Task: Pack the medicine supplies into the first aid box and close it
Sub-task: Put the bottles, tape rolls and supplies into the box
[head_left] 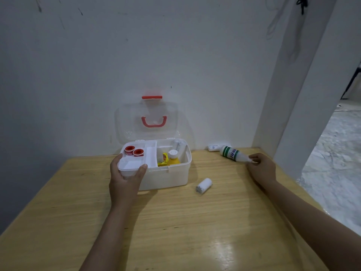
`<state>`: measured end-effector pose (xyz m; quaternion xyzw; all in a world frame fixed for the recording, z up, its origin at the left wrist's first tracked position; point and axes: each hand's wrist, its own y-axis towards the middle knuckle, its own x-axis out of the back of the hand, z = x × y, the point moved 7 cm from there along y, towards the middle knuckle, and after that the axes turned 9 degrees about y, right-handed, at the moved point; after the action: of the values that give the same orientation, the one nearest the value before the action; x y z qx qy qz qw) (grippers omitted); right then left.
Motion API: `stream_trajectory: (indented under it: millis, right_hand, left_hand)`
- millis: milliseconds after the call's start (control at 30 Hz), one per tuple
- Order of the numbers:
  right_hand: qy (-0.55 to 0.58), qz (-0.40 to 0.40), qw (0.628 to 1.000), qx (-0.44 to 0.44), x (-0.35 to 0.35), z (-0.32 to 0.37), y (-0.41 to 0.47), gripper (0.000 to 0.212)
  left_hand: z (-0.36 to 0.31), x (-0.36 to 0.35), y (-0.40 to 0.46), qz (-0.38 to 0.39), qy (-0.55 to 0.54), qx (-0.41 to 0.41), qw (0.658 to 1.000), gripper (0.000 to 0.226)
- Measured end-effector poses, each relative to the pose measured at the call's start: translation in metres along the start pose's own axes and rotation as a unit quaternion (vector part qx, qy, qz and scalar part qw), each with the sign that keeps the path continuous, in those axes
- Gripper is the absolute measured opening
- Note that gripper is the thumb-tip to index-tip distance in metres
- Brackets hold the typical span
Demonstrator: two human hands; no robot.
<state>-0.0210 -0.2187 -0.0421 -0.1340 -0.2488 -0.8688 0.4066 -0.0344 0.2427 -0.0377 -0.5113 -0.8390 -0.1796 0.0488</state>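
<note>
A: Pale wooden table pushed into a corner, white wall behind, grey floor off at three o'clock.

B: And the hands?

A: Left hand gripping the near left corner of the box, thumb hooked over the rim. Right hand out at two o'clock, fingertips pinching the narrow end of a white bottle with green bands, tilted.

B: State of the box?

A: Sitting at twelve o'clock, white, clear lid standing open with a red handle. Two red tape rolls in the tray on the left; yellow bottle and yellow packet in the deeper right side. White bandage roll lying loose on the table at one o'clock, small white tube near the wall behind the bottle.
</note>
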Motion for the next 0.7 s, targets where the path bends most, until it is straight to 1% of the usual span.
stream_trajectory:
  millis: [100, 200, 300, 400, 500, 567, 633, 700]
  right_hand:
    - [0.022, -0.008, 1.0, -0.012, 0.002, -0.001, 0.002, 0.02]
    - [0.07, -0.042, 0.996, -0.037, 0.008, 0.001, 0.001, 0.023]
    - [0.1, -0.072, 0.992, -0.019, 0.018, 0.018, -0.003, 0.025]
    - [0.163, -0.074, 0.984, 0.001, 0.028, 0.038, -0.005, 0.025]
    - [0.263, -0.044, 0.963, 0.032, 0.031, 0.075, -0.008, 0.026]
    - [0.306, 0.005, 0.95, 0.056, 0.026, 0.111, -0.013, 0.026]
    - [0.303, 0.062, 0.948, 0.081, 0.018, 0.145, -0.021, 0.027]
    - [0.273, 0.109, 0.95, 0.105, 0.007, 0.171, -0.03, 0.026]
  left_hand:
    - [-0.002, -0.001, 0.0, -0.001, -0.003, -0.001, 1.0, 0.074]
    - [-0.003, -0.001, -0.001, 0.002, -0.007, -0.002, 1.0, 0.073]
    - [0.0, -0.001, 0.0, 0.005, -0.004, 0.001, 1.0, 0.074]
    - [0.003, -0.003, -0.001, 0.011, -0.005, 0.004, 1.0, 0.074]
    - [0.0, -0.004, -0.002, 0.009, -0.008, 0.0, 1.0, 0.074]
    - [0.0, -0.003, -0.001, 0.008, -0.009, -0.001, 1.0, 0.074]
    - [0.0, -0.004, -0.001, 0.009, -0.01, 0.0, 1.0, 0.074]
    - [0.0, -0.005, -0.002, 0.011, -0.014, 0.002, 1.0, 0.074]
